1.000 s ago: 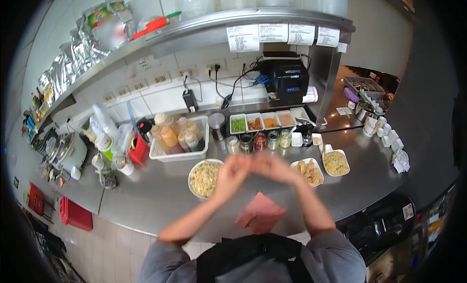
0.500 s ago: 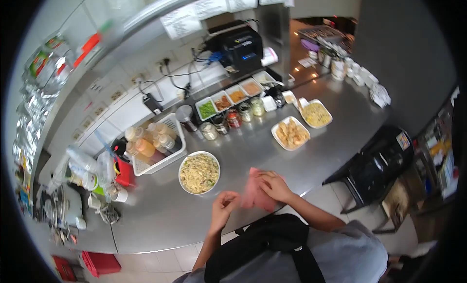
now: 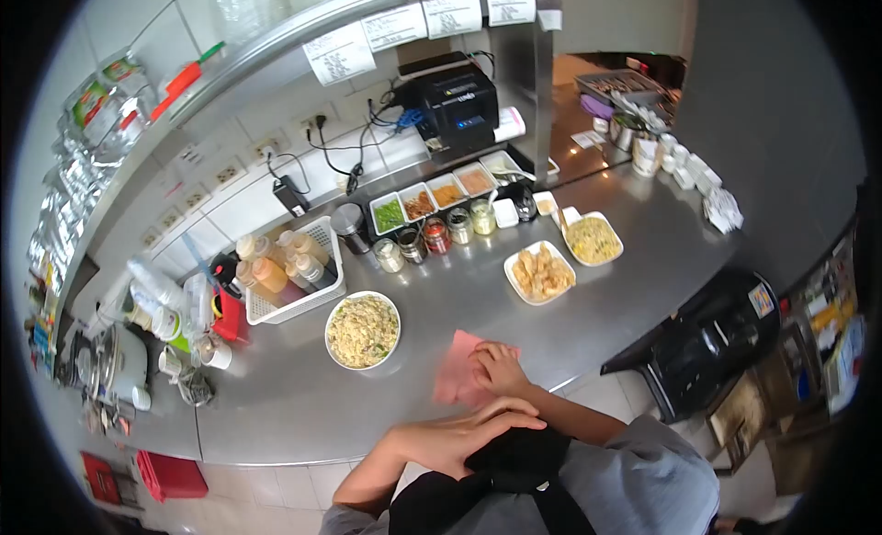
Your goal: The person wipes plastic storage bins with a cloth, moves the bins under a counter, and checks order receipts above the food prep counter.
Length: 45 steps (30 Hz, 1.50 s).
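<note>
A pink cloth (image 3: 452, 369) lies on the steel counter (image 3: 276, 415) near its front edge. My right hand (image 3: 499, 368) presses on the cloth's right part with its fingers bent over it. Closer to my body, my left hand (image 3: 459, 436) is held in front of the black apron (image 3: 519, 461), fingers stretched out and nothing in them. Left of the cloth stands a round white bowl of fried rice (image 3: 364, 331). Beyond the cloth are a square bowl of browned food pieces (image 3: 540, 272) and another bowl of yellow rice (image 3: 593, 239) with a spoon.
A white basket of sauce bottles (image 3: 292, 273) stands at the left. Several jars (image 3: 436, 236) and topping trays (image 3: 419, 202) line the back, below a black printer (image 3: 459, 103). A black chair (image 3: 707, 347) is off the counter's right edge.
My left hand has drawn back from beside the cloth towards my apron, and its fingers have straightened. The right hand and cloth have shifted slightly left, the cloth now flatter.
</note>
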{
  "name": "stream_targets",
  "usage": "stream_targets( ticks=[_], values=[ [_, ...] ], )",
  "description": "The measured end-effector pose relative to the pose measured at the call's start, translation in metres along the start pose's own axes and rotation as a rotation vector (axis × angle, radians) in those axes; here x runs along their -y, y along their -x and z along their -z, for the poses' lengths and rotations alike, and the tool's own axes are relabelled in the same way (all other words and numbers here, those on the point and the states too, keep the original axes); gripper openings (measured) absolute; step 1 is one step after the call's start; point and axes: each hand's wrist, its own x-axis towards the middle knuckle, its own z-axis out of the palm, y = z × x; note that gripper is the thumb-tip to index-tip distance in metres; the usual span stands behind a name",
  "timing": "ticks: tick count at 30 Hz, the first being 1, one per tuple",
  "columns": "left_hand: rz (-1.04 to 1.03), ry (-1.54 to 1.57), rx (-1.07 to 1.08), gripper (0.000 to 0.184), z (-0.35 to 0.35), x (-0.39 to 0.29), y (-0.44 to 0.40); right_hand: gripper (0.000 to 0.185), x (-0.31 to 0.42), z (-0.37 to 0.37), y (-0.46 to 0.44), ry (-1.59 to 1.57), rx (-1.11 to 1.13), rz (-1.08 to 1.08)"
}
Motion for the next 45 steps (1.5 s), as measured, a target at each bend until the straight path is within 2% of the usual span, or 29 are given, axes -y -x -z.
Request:
stream_targets(
  ticks=[1,3,4,5,7,8,9,10,11,12,14,15,17,19,20,21,22,24,25,27,29,32,34,38,41,43,44,45],
  values=[
    [0.073,-0.07,-0.03,0.096,0.0,-0.003,-0.009,0.036,0.014,0.029,-0.009,-0.001,0.01,0.03],
    [0.075,-0.156,-0.098,0.093,0.007,-0.008,-0.027,0.06,0.053,0.095,-0.034,0.015,0.527,-0.038],
    [0.077,-0.23,-0.137,0.091,0.011,-0.009,-0.036,0.06,0.057,0.069,-0.039,0.027,0.534,-0.017],
    [0.075,-0.241,-0.158,0.091,0.018,-0.005,-0.044,0.059,0.061,0.026,-0.04,0.399,0.668,-0.253],
    [0.015,-0.286,-0.313,0.08,0.031,0.006,-0.055,0.057,0.038,0.033,-0.043,0.781,0.773,-0.474],
    [0.034,-0.217,-0.369,0.072,0.031,0.011,-0.06,0.054,0.013,0.075,-0.043,-0.101,0.591,-0.125],
    [0.049,-0.146,-0.427,0.064,0.03,0.015,-0.064,0.047,-0.024,0.069,-0.039,-0.519,0.555,-0.025],
    [0.033,0.099,-0.652,0.059,0.025,0.04,-0.067,0.04,-0.062,0.06,-0.034,-0.945,0.582,0.082],
    [0.015,0.354,-0.872,0.055,0.017,0.066,-0.072,0.036,-0.078,0.075,-0.028,-0.892,0.59,0.015],
    [0.022,0.362,-0.885,0.055,0.008,0.091,-0.076,0.033,-0.095,0.089,-0.024,-0.836,0.598,-0.052],
    [0.308,0.352,-1.182,0.044,-0.005,0.138,-0.085,0.025,-0.132,0.115,-0.022,-0.85,0.768,-0.355],
    [0.308,0.355,-1.191,0.044,-0.012,0.153,-0.092,0.025,-0.15,0.13,-0.019,-0.914,0.777,-0.448],
    [0.392,0.614,-1.365,0.04,-0.024,0.183,-0.109,0.025,-0.179,0.164,-0.017,-0.967,0.765,-0.606],
    [0.367,0.701,-1.405,0.043,-0.025,0.209,-0.125,0.027,-0.213,0.19,-0.023,-0.976,0.729,-0.716],
    [0.454,0.702,-1.446,0.046,-0.021,0.216,-0.134,0.028,-0.231,0.199,-0.025,-0.992,0.71,-0.763],
    [0.545,0.705,-1.481,0.05,-0.018,0.225,-0.142,0.031,-0.238,0.217,-0.029,-0.97,0.618,-0.772],
    [0.551,0.721,-1.489,0.05,-0.015,0.245,-0.145,0.033,-0.24,0.236,-0.036,-0.949,0.526,-0.783],
    [0.465,0.665,-1.473,0.061,-0.006,0.285,-0.15,0.037,-0.253,0.255,-0.05,-0.906,0.342,-0.838],
    [0.465,0.675,-1.473,0.061,-0.001,0.289,-0.155,0.037,-0.262,0.259,-0.055,-0.899,0.345,-0.844],
    [0.48,0.74,-1.367,0.066,0.013,0.287,-0.162,0.04,-0.272,0.264,-0.065,-1.074,0.189,-0.87],
    [0.506,0.673,-1.363,0.068,0.023,0.285,-0.172,0.041,-0.268,0.269,-0.068,-0.992,0.147,-0.88],
    [0.525,0.751,-1.325,0.065,0.028,0.284,-0.179,0.042,-0.3,0.258,-0.069,-1.023,0.102,-0.934],
    [0.417,0.787,-1.288,0.062,0.028,0.297,-0.18,0.038,-0.29,0.264,-0.071,-1.143,-0.047,-0.84],
    [0.336,0.782,-1.323,0.059,0.03,0.337,-0.185,0.034,-0.292,0.257,-0.077,-1.147,-0.078,-0.746],
    [0.338,0.784,-1.351,0.059,0.04,0.334,-0.2,0.033,-0.304,0.253,-0.074,-1.178,-0.143,-0.774],
    [0.429,0.717,-1.31,0.062,0.038,0.325,-0.209,0.035,-0.304,0.25,-0.074,-1.171,-0.109,-0.783],
    [0.421,0.727,-1.346,0.062,0.036,0.321,-0.204,0.037,-0.3,0.256,-0.072,-1.025,-0.083,-0.855],
    [0.483,0.557,-1.428,0.059,0.038,0.318,-0.2,0.04,-0.297,0.265,-0.072,-0.872,-0.063,-0.92]
  ],
)
